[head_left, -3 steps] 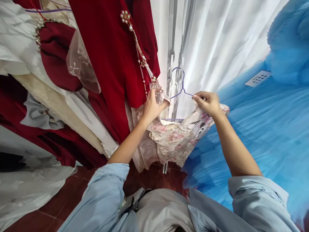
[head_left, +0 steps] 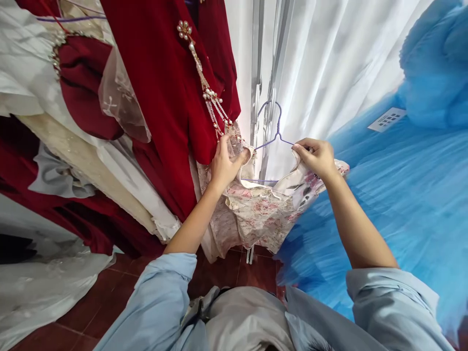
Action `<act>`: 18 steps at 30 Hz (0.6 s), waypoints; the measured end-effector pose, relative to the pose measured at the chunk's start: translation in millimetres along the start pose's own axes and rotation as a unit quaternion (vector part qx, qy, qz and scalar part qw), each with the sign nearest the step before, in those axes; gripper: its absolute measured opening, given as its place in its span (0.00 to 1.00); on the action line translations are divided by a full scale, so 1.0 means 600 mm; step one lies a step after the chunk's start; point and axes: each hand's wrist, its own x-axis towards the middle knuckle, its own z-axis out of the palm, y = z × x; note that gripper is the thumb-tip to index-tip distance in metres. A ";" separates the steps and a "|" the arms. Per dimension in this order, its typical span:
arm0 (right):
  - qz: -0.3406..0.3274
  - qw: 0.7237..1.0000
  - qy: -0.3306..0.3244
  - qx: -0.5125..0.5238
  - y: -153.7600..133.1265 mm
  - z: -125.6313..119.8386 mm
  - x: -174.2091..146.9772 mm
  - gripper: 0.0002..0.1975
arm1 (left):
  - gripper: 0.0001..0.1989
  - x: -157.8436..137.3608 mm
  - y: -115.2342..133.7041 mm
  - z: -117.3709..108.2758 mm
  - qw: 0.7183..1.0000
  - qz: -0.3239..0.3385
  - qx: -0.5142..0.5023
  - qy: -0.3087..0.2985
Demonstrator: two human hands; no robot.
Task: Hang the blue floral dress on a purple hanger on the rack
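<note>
The floral dress (head_left: 263,214) already sits on the purple hanger (head_left: 272,136), hanging in front of me between the red gown (head_left: 171,97) at 10 o'clock and the blue tulle (head_left: 402,195) at 3 o'clock. My left hand (head_left: 224,163) is closed on one shoulder and my right hand (head_left: 317,156) pinches the other against the wire. I judge only the shoulders still need straightening, and the hook is not yet on any rail that I can see.

Single head-worn cam, looking forward and steeply down along both forearms. Close range: hands mid-frame, wearer's pale blue shirt sleeves (head_left: 157,302) fill the bottom edge, dark red tiled floor (head_left: 252,270) below. Hanging garments crowd left and right. Wide-angle, strong edge distortion. No second view.
</note>
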 end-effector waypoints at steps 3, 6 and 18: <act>0.032 0.999 0.014 0.015 0.001 -0.022 -0.013 0.18 | 0.28 -0.010 0.004 -0.025 1.000 -0.020 0.001 0.016; 0.068 0.996 0.002 0.062 0.000 -0.044 -0.046 0.17 | 0.26 -0.030 0.009 -0.032 0.998 -0.001 0.034 0.056; 0.373 0.819 -0.192 0.392 -0.084 -0.061 -0.277 0.19 | 0.14 -0.149 -0.029 0.054 0.984 0.118 0.075 -0.109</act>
